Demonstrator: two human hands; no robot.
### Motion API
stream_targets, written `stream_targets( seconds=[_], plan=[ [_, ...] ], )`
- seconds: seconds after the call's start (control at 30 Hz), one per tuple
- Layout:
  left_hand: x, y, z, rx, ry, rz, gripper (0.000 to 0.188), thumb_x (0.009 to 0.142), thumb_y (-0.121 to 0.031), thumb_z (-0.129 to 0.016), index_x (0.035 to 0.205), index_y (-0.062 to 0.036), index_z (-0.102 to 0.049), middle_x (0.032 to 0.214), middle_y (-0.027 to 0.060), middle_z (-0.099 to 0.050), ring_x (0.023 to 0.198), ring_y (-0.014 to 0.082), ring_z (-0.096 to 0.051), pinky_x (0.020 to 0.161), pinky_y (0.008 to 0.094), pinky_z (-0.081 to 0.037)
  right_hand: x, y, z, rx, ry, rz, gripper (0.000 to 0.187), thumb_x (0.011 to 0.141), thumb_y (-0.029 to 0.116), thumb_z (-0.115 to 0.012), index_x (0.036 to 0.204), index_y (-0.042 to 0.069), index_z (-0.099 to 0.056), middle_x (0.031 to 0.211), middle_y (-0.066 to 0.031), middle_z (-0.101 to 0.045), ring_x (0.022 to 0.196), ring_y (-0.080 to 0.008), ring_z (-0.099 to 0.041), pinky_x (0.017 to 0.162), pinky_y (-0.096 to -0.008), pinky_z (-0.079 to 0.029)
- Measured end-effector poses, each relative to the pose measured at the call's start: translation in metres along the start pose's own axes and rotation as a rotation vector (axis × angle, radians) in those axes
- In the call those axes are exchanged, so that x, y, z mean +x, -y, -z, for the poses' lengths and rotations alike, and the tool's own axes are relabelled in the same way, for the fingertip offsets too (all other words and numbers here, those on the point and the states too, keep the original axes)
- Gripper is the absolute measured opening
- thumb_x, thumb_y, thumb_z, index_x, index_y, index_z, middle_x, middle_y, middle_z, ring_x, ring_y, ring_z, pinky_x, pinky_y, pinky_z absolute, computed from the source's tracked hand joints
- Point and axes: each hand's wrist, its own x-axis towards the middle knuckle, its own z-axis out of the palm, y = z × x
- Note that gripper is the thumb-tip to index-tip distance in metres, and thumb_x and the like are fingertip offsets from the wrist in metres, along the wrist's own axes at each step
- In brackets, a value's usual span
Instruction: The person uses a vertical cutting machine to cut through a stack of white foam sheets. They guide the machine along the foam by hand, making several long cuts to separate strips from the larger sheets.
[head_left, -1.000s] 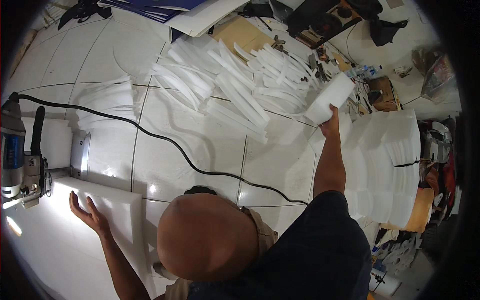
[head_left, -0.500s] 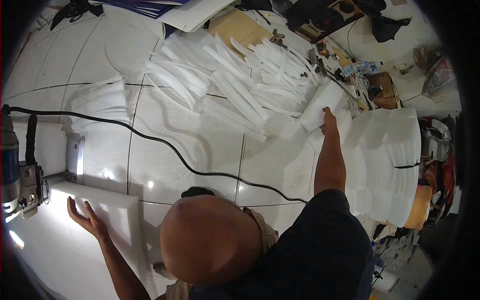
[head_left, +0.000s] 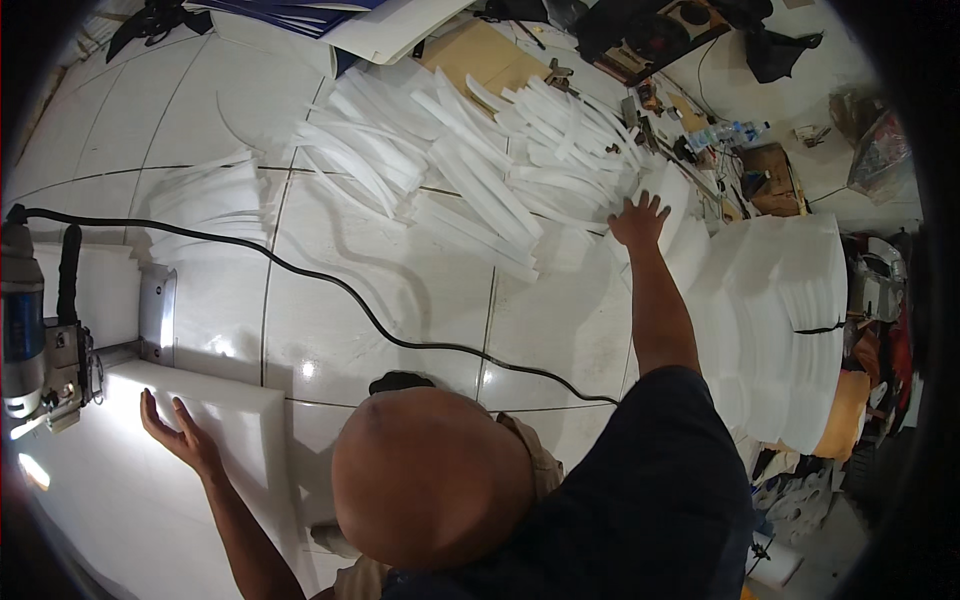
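Observation:
My right hand [head_left: 640, 222] reaches out at the right with its fingers spread, lying over or just above a white foam-like sheet [head_left: 672, 195]; whether it touches cannot be made out. Beside it rises a tall stack of white sheets [head_left: 765, 330]. At the left, my left hand [head_left: 185, 437] is open, fingers apart, at a thick white foam-like block [head_left: 245, 405]; contact with the block is unclear. A blue and silver powered machine [head_left: 28, 345] with a lit lamp stands next to that block.
A black cable [head_left: 345, 295] runs across the tiled floor from the machine. White offcut strips [head_left: 470, 185] lie heaped ahead, with more thin white sheets [head_left: 210, 205] at the left. A plastic bottle [head_left: 730, 135], tools and a brown box [head_left: 770, 180] sit at the far right.
My right hand has opened and let go of the white sheet, fingers now spread, having shifted slightly left. My left hand stays almost where it was.

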Motion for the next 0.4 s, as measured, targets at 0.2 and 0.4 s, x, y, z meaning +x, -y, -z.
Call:
stream_targets(
  seconds=[0.2,0.4],
  plan=[
    [0.000,-0.003,-0.003,0.004,0.005,0.073,0.049,0.100,-0.016,-0.055,0.142,0.0016,-0.038,0.144,0.0176,-0.042,0.135,0.0294,-0.040,0.113,0.0423,-0.032,0.005,-0.011,-0.029,-0.133,0.318,-0.161,0.056,0.093,0.046,-0.045,0.134,0.011,-0.060,0.157,-0.0153,-0.030,0.147,-0.0433,-0.014,0.114,-0.0637,-0.015],
    [0.001,-0.003,0.003,-0.039,0.019,0.135,0.048,0.100,-0.018,-0.055,0.142,0.0016,-0.040,0.145,0.0171,-0.042,0.135,0.0290,-0.039,0.113,0.0424,-0.031,0.013,-0.024,-0.010,0.024,0.259,-0.160,0.067,0.094,0.055,-0.043,0.151,0.020,-0.037,0.156,-0.0124,-0.033,0.144,-0.0417,-0.026,0.113,-0.0677,-0.011]
  ],
)
